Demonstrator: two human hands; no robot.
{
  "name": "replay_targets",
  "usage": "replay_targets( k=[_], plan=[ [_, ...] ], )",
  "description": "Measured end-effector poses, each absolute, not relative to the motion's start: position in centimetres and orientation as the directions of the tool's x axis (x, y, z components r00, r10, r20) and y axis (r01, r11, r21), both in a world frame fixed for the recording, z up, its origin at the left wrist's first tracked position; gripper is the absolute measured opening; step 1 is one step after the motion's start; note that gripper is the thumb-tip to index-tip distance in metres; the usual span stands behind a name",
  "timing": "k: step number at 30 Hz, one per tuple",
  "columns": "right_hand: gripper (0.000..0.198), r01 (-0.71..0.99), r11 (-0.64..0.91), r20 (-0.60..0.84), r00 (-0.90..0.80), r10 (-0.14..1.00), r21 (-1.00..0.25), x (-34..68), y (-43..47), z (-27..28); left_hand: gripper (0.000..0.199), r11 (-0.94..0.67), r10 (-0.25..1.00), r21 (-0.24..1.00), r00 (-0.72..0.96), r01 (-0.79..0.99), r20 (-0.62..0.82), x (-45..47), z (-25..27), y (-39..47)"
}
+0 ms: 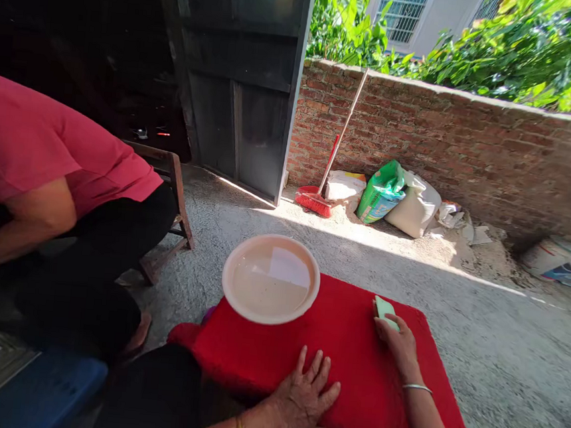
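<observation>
A red cloth point(349, 343) lies over a low table in front of me. My left hand point(304, 399) rests palm down near the cloth's front edge, fingers spread, with nothing in it. Toward the right side of the cloth, my right hand point(401, 344) grips a pale green scrubbing brush point(385, 311); its flat back faces up and a tan edge shows along its left side. The brush's underside is hidden. A pinkish basin point(228, 287) of water stands at the table's far left corner, apart from both hands.
At left a person in a pink shirt point(67, 135) bends forward by a wooden chair point(179, 198). A dark door point(245, 104) stands behind. Along the brick wall point(447, 135) are a red broom point(316, 205), a green sack point(381, 192) and a white sack point(416, 205).
</observation>
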State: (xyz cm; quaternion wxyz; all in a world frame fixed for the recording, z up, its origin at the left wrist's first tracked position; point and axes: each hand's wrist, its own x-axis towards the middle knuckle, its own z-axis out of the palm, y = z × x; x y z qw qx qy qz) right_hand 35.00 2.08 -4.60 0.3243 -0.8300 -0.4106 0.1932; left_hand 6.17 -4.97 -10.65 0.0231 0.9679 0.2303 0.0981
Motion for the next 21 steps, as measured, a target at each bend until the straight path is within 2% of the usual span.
replay_targets(
  k=[3, 5, 10, 12, 14, 16, 19, 21],
  plan=[
    [0.061, 0.484, -0.615, -0.059, 0.755, 0.653, -0.623, 38.2, 2.2, -3.8, 0.079, -0.889, 0.459, 0.091, 0.87, 0.45, 0.182, 6.3, -10.7, -5.0],
    [0.064, 0.474, -0.647, -0.054, 0.781, 0.622, -0.597, 37.5, 2.5, -4.5, 0.079, -0.888, 0.46, 0.085, 0.869, 0.452, 0.185, 6.3, -10.7, -5.1],
    [0.05, 0.607, -0.451, -0.069, 0.546, 0.835, -0.654, 33.1, 4.3, -6.5, 0.08, -0.896, 0.441, 0.047, 0.875, 0.441, 0.2, 5.8, -10.8, -5.0],
    [0.048, 0.617, -0.435, -0.078, 0.517, 0.852, -0.656, 34.3, 5.0, -5.8, 0.079, -0.902, 0.421, 0.003, 0.879, 0.432, 0.224, 5.7, -10.9, -4.9],
    [0.053, 0.607, -0.487, -0.074, 0.577, 0.814, -0.628, 37.6, 5.5, -4.2, 0.079, -0.904, 0.395, -0.059, 0.882, 0.423, 0.258, 5.7, -11.2, -4.8],
    [0.059, 0.575, -0.591, -0.069, 0.682, 0.728, -0.566, 41.8, 5.8, -2.6, 0.079, -0.898, 0.368, -0.13, 0.879, 0.421, 0.304, 5.9, -11.7, -4.7],
    [0.061, 0.53, -0.736, -0.078, 0.787, 0.612, -0.42, 46.7, 6.2, -1.4, 0.077, -0.876, 0.342, -0.207, 0.865, 0.435, 0.367, 6.2, -12.9, -4.7],
    [0.058, 0.546, -0.768, -0.071, 0.798, 0.598, -0.334, 47.9, 6.6, -1.5, 0.071, -0.862, 0.344, -0.229, 0.855, 0.451, 0.389, 6.5, -13.9, -4.8]
  ],
)
